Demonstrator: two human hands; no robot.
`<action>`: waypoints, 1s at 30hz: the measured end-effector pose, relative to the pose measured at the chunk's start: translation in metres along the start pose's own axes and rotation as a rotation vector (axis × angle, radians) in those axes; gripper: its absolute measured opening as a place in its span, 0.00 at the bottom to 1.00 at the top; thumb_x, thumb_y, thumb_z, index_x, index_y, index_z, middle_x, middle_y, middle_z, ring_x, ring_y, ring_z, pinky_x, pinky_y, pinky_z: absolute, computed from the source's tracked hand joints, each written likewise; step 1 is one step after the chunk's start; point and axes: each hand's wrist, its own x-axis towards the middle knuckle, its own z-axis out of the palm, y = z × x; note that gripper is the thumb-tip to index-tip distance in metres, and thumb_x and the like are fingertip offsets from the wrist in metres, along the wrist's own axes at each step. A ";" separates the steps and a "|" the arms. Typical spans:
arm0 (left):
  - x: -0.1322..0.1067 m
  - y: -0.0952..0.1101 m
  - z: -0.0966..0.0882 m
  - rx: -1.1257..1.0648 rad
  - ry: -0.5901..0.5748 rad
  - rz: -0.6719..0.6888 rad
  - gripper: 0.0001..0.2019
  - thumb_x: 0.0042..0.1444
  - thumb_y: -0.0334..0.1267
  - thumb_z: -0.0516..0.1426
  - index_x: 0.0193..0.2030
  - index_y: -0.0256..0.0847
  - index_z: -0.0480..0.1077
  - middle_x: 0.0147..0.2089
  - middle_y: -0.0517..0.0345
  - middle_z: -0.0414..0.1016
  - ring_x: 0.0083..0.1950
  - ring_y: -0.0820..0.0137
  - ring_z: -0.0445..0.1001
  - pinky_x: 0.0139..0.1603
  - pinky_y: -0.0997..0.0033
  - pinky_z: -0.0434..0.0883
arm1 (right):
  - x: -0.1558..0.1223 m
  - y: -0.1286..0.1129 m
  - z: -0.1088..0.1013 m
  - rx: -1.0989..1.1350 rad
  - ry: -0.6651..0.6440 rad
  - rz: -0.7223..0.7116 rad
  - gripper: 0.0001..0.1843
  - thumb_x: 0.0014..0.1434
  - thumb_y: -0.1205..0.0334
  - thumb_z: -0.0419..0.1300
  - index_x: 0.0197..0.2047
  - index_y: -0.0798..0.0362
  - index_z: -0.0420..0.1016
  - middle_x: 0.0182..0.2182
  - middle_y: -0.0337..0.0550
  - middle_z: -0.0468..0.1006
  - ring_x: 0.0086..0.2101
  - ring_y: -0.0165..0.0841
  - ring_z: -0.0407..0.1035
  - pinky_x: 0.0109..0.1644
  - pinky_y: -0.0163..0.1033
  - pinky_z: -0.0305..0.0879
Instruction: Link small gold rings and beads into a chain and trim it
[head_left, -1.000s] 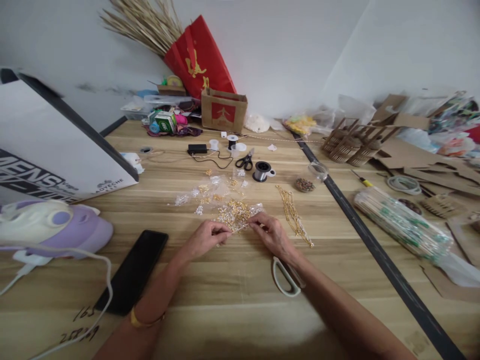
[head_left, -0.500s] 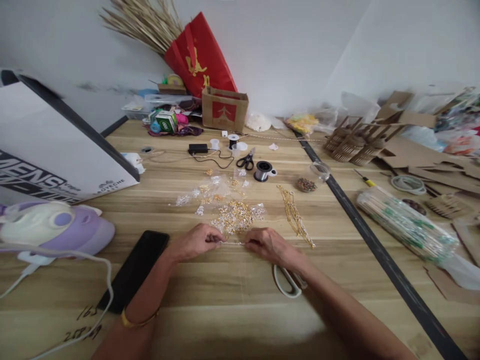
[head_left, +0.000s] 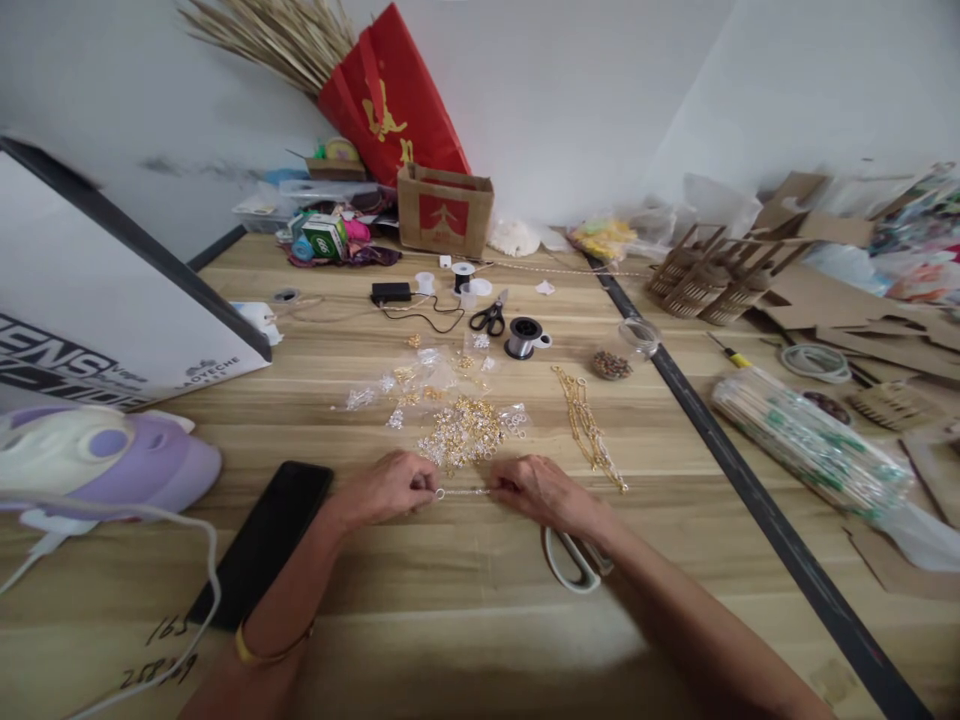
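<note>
A thin silver chain (head_left: 463, 491) is stretched between my two hands, just above or on the wooden table. My left hand (head_left: 390, 487) pinches its left end, where a small pale ring (head_left: 440, 494) shows at the fingertips. The fingers of my right hand (head_left: 529, 487) are closed on the other end. Right behind the hands lies a pile of gold and silver jewelry findings (head_left: 461, 432). Several gold chains (head_left: 589, 430) lie to the right of it. White-handled scissors (head_left: 574, 562) rest partly under my right forearm.
A black phone (head_left: 262, 545) lies beside my left forearm. Behind the pile are black scissors (head_left: 489, 318), a wire spool (head_left: 523, 338) and a dish of brown beads (head_left: 612, 365). A purple and white device (head_left: 112, 455) stands at left, wrapped sticks (head_left: 810, 440) at right.
The ring at the chain's left end now shows clearly beside my left fingertips. Both hands stay in nearly the same place, and the camera view has shifted slightly.
</note>
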 end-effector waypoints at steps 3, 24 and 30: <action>-0.001 0.004 0.001 0.083 -0.014 -0.020 0.05 0.45 0.32 0.55 0.23 0.40 0.72 0.15 0.64 0.70 0.19 0.73 0.65 0.24 0.78 0.57 | -0.001 0.002 -0.002 -0.014 -0.017 -0.021 0.06 0.58 0.70 0.56 0.30 0.53 0.71 0.25 0.37 0.72 0.26 0.27 0.63 0.29 0.31 0.47; 0.006 0.001 0.006 0.382 0.066 0.035 0.07 0.53 0.32 0.52 0.29 0.40 0.71 0.26 0.59 0.71 0.28 0.70 0.68 0.31 0.74 0.58 | -0.007 -0.002 -0.022 -0.206 -0.193 0.098 0.07 0.61 0.66 0.55 0.36 0.53 0.74 0.29 0.44 0.78 0.32 0.35 0.72 0.32 0.33 0.52; 0.000 0.002 0.000 0.360 0.091 -0.037 0.05 0.50 0.36 0.55 0.31 0.41 0.72 0.24 0.61 0.71 0.26 0.70 0.67 0.29 0.74 0.57 | -0.008 -0.004 -0.024 -0.211 -0.176 0.084 0.07 0.61 0.65 0.54 0.37 0.53 0.74 0.33 0.45 0.79 0.35 0.36 0.73 0.34 0.34 0.54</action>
